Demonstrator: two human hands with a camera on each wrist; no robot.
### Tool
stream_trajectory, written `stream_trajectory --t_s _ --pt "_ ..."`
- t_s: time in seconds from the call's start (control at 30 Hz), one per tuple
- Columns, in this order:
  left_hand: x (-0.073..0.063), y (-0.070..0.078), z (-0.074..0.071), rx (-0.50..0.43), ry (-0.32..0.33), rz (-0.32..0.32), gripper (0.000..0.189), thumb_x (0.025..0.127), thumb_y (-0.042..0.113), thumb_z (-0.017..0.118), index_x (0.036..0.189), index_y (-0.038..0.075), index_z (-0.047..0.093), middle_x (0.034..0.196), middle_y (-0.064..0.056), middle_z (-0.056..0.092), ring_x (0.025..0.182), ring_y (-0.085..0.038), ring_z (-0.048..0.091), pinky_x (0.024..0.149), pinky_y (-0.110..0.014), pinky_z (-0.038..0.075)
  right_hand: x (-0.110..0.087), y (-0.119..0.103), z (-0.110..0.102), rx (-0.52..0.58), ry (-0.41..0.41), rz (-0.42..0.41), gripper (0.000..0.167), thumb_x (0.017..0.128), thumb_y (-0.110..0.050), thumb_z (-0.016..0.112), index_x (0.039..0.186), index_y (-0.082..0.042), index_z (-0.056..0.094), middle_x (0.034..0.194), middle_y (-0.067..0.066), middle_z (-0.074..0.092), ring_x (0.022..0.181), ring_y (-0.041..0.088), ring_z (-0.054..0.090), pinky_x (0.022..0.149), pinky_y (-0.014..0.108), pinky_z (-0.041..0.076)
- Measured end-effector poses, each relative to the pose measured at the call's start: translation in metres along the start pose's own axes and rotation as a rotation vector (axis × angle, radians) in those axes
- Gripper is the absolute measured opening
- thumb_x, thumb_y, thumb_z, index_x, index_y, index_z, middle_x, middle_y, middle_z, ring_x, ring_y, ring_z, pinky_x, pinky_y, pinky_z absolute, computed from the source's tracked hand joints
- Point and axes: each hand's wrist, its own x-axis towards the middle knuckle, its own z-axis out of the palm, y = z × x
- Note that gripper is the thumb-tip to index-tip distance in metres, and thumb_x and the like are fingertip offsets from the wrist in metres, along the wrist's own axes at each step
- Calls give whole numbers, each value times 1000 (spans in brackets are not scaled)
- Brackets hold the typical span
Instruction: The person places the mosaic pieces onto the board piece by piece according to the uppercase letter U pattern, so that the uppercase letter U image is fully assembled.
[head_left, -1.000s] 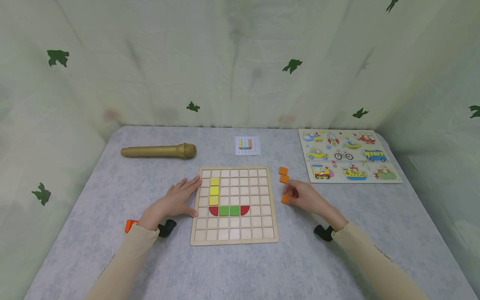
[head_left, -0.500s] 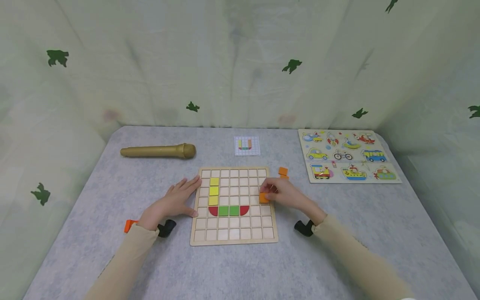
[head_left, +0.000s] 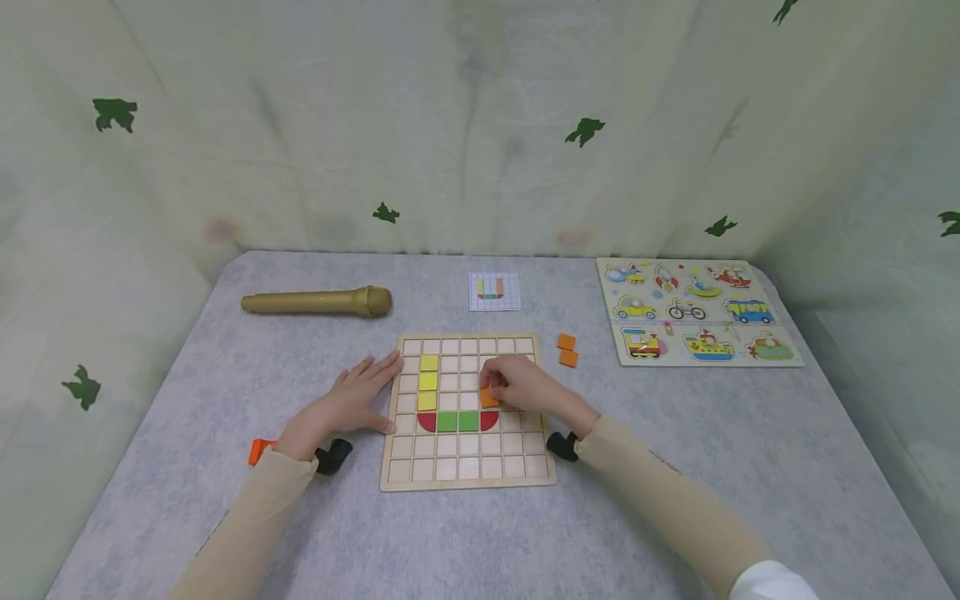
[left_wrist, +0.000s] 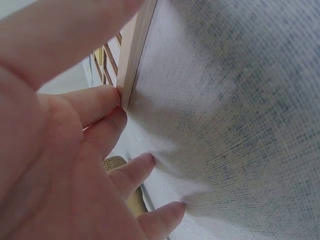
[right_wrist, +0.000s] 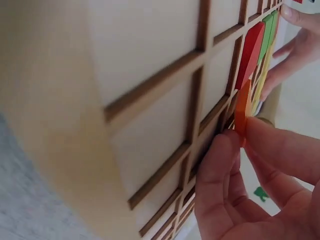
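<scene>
My right hand (head_left: 517, 383) pinches an orange square tile (head_left: 489, 398) between thumb and fingers, over the cell just behind the right red quarter-round tile (head_left: 489, 421). In the right wrist view the orange tile (right_wrist: 242, 112) stands tilted close to the red tile (right_wrist: 251, 55). The wooden grid board (head_left: 468, 485) also bears a column of yellow tiles (head_left: 428, 382), two green tiles (head_left: 457, 422) and a second red tile (head_left: 427, 422) at the left. Spread fingers of my left hand (head_left: 348, 404) rest along the board's left edge; its fingertips (left_wrist: 145, 159) touch the edge and the tablecloth.
Two loose orange tiles (head_left: 567, 350) lie right of the board. Behind it is a small pattern card (head_left: 494, 292). A gold microphone (head_left: 318, 302) lies at the back left, a vehicle puzzle board (head_left: 697, 312) at the back right. An orange object (head_left: 259, 451) shows beside my left wrist.
My right hand has picked up the nearest orange tile from the table and carried it left onto the board, above the right red tile. My left hand has stayed at the board's edge.
</scene>
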Motion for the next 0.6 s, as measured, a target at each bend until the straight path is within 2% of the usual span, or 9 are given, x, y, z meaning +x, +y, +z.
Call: stream_trajectory --t_s 0.2,0.4,0.5,0.6 --pt "-1 1 -1 -12 -4 -1 100 78 27 79 152 1 18 158 -16 8 140 -47 1 106 -67 1 2 -7 1 -103 -2 30 15 84 5 62 86 -9 65 72 -3 54 68 13 48 62 27 42" --pt "-1 3 -2 -9 -7 0 99 79 27 79 152 0 18 158 -16 8 140 -47 1 106 -67 2 1 -9 3 -141 17 43 13 84 3 65 83 -9 64 71 -2 52 68 14 47 62 28 41" --pt "-1 3 -2 -6 -4 0 99 79 26 79 152 0 18 158 -17 9 140 -47 2 106 -67 3 0 -6 2 -97 24 42 12 84 3 65 82 -9 64 72 -2 53 68 14 47 61 27 41" --pt "-1 2 -2 -4 -4 -2 99 79 26 79 152 0 18 158 -17 9 140 -47 2 106 -67 3 -3 0 0 -1 30 38 10 86 1 65 85 -9 65 75 -2 56 69 14 50 63 26 44"
